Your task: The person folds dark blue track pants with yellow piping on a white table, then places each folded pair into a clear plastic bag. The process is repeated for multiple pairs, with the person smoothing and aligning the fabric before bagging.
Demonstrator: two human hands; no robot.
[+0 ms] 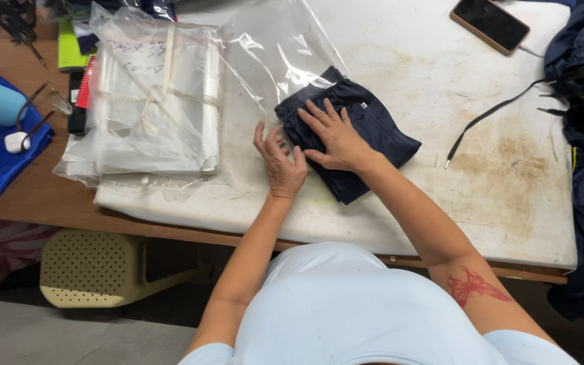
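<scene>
Navy garment: folded dark cloth [366,135] lies on the white table cover [441,203], its top end inside the mouth of a clear plastic bag [285,54].
Right hand: [336,138] lies flat on the garment, fingers spread, gripping nothing.
Left hand: [280,162] just beside it, fingers curled on the bag's edge.
Bag stack: glossy clear bags [150,101] piled to the left.
Phone: [489,24] at the far edge.
Black cord: [488,115] lies to the right.
</scene>
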